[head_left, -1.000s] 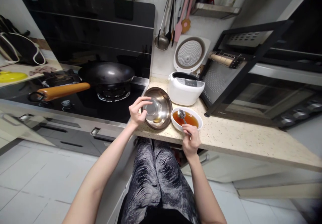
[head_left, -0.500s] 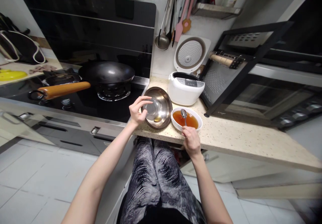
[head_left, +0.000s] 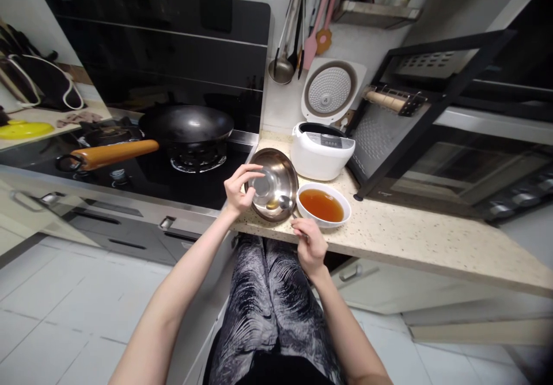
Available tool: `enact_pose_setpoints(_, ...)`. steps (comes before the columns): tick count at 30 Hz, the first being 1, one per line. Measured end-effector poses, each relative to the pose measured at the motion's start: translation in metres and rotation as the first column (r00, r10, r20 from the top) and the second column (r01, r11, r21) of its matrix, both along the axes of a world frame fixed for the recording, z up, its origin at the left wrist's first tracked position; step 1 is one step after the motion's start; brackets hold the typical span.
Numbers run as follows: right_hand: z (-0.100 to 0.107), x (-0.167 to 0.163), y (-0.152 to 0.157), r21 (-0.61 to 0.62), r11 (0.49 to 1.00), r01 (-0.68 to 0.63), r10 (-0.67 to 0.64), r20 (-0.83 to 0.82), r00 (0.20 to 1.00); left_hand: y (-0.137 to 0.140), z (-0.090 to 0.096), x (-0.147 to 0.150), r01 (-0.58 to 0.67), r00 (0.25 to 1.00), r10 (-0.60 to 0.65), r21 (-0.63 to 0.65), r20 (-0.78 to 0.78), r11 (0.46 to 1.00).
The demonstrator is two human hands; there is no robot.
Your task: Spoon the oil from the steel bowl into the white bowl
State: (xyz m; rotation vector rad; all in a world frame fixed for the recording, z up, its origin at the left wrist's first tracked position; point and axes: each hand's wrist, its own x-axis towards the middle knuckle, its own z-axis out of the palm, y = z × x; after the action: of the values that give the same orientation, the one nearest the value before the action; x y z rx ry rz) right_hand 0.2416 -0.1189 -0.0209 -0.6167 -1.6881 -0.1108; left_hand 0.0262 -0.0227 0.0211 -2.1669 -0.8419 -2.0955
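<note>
Over the left side of a stainless steel bowl [head_left: 285, 172], my left hand [head_left: 238, 190] curls its fingers and thumb around what looks like a small clear cup [head_left: 261, 185], hard to make out against the shiny metal. My right hand [head_left: 311, 243] grips the handle of a metal spoon [head_left: 285, 202]. The spoon's head is above the right part of the steel bowl, where a little yellowish liquid shows low inside. Just right of it stands a white bowl [head_left: 348, 212] holding reddish-brown liquid [head_left: 322, 205].
Behind the bowls is a white rice cooker [head_left: 322, 157] with its lid up. A black wok [head_left: 188, 124] with a wooden handle [head_left: 116, 153] sits on the stove at left. An oven [head_left: 484, 166] and black rack [head_left: 375, 143] stand right. Utensils [head_left: 283, 69] hang on the wall.
My right hand has moved left, carrying the spoon from over the white bowl to over the steel bowl. My left hand stays nearly where it was.
</note>
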Motion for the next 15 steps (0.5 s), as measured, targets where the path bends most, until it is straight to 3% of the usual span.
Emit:
enact_pose_setpoints(10, -0.016, -0.013, 0.016, -0.083, 0.996, 0.027, -0.027, 0.005, 1.0, -0.001, 0.001, 0.001, -0.018, 1.0, 0.018, -0.02, -0.019, 1.0)
enact_pose_setpoints(15, -0.021, -0.016, 0.018, -0.093, 0.995, 0.035, -0.032, 0.026, 0.999, -0.002, 0.002, 0.002, 0.029, 1.0, -0.028, 0.036, -0.007, 0.999)
